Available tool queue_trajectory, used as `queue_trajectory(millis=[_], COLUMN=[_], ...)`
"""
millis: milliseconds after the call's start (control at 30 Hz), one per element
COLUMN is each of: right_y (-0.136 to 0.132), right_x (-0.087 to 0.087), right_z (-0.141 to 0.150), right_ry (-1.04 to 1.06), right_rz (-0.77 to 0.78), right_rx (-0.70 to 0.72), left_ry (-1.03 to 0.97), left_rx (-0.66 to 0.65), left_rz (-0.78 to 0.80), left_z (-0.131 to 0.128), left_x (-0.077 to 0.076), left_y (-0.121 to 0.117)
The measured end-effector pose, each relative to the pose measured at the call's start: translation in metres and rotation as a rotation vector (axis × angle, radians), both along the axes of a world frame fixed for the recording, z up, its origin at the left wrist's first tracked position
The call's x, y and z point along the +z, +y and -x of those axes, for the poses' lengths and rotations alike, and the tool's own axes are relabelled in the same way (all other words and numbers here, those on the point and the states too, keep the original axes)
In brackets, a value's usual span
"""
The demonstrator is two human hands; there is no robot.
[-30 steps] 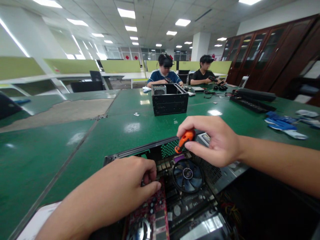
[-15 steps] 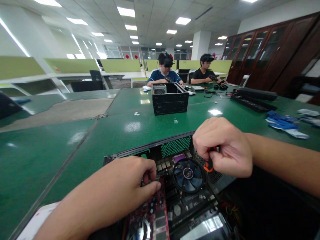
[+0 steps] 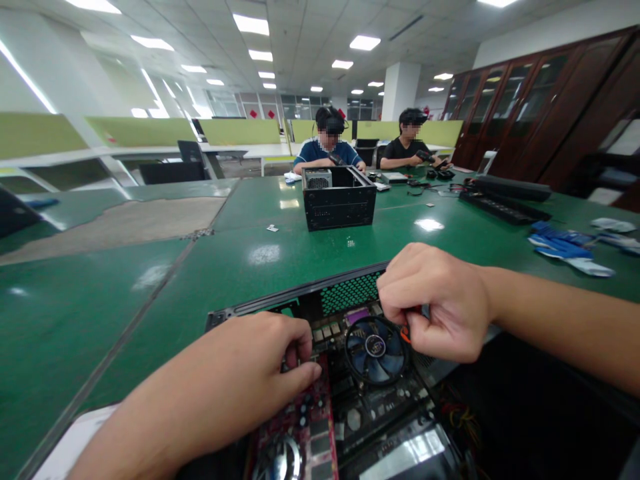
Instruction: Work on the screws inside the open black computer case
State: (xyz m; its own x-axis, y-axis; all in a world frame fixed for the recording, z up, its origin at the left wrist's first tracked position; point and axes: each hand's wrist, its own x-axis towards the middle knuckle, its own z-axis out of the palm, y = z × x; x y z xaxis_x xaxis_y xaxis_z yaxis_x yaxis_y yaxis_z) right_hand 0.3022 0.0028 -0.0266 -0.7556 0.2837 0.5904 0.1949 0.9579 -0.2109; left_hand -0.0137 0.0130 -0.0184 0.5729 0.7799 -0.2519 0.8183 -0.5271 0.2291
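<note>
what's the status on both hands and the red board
Left hand at red circuit board. Right hand closed around orange tool, near black fan. Left hand hides part of board.

Below centre, the left hand curls against a red circuit board; right of centre, the right hand grips an orange tool beside a fan; above centre, a black case stands on the green table.

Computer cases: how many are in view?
2. The nearer case lies open beneath the person's left hand and right hand; the farther case stands across the green table, before a seated co-worker. Any behind these could be hidden.
</note>
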Motion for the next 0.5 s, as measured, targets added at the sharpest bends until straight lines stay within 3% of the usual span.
queue_trajectory(millis=[333,500], right_y=[-0.0016,-0.003], right_x=[0.0016,0.0037], right_z=[0.0015,-0.0007], right_ry=[-0.089,0.062], right_rz=[0.08,0.111], right_rx=[-0.008,-0.051], left_ry=[-0.035,0.02], left_rx=[-0.02,-0.002], left_rz=[-0.008,0.0], left_z=[0.0025,0.0005], left_x=[-0.0002,0.0005], left_y=[0.0012,-0.0002])
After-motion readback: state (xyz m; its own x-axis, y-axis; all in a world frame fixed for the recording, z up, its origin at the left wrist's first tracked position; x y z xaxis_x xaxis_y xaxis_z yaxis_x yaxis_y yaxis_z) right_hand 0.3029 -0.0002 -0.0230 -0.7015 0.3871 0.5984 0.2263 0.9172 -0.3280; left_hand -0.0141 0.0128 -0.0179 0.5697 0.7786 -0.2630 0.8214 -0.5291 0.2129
